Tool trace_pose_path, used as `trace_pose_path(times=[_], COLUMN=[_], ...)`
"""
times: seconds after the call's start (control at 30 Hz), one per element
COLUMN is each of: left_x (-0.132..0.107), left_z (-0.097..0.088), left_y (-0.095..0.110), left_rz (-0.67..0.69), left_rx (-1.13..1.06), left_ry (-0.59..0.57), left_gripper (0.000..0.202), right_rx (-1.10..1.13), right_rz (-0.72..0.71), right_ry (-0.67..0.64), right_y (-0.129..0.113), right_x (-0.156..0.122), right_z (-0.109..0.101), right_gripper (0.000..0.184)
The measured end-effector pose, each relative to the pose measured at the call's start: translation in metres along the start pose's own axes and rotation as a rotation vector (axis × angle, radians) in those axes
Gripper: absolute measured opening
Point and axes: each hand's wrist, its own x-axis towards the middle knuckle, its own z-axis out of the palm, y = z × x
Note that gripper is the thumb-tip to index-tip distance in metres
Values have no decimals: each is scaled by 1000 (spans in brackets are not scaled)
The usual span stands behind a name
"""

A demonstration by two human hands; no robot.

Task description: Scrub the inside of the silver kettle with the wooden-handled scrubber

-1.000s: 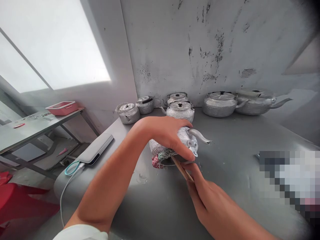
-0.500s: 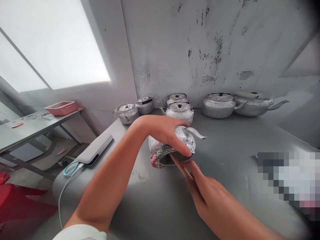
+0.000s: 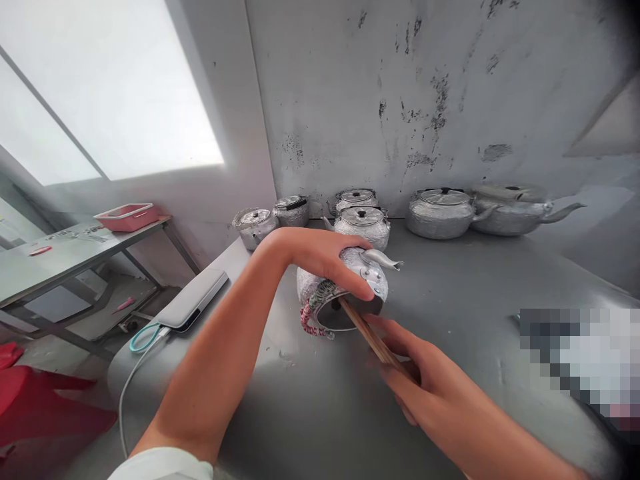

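A hammered silver kettle [image 3: 310,285] lies tilted on its side on the grey table, its lidless mouth facing me and its spout pointing right. Red and green cord wraps its handle [image 3: 316,308]. My left hand [image 3: 333,257] reaches over the top and grips the kettle, with the thumb near the rim by the spout. In my right hand [image 3: 417,373] is a thin wooden stick [image 3: 373,339], perhaps a pair of sticks held together. Its far end goes into the kettle's mouth, where a dark tip shows; the rest of the inside is hard to make out.
Behind stand several silver kettles [image 3: 363,227], with two larger ones [image 3: 443,213] at the right. A grey power bank [image 3: 193,300] with a cable lies on the left of the table [image 3: 300,413]. A pink basket [image 3: 133,219] sits on a side table; a red stool [image 3: 45,407] stands below.
My right hand has drawn back down and right, so more of the stick shows outside the mouth. The kettle has turned slightly, its spout shifting left, under my left hand.
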Motion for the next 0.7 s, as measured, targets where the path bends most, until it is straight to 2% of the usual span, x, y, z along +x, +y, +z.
trace_pose_path(times=[0.13, 0.27, 0.47, 0.63, 0.7], left_x=[0, 0, -2, -1, 0], left_z=[-2, -2, -4, -5, -4], left_y=[-3, -4, -14, -17, -16], left_rz=[-6, 4, 34, 47, 41], left_rx=[7, -5, -38, -41, -28], left_ry=[2, -7, -13, -23, -19], left_gripper=[101, 101, 100, 97, 98], right_rx=[18, 93, 82, 137, 139], right_rz=[24, 113, 112, 66, 77], right_ry=[-33, -84, -153, -70, -75], right_y=[-5, -4, 1, -7, -8], right_x=[-3, -6, -8, -5, -3], right_z=[1, 3, 1, 1, 1], right_gripper=[52, 57, 55, 48, 43])
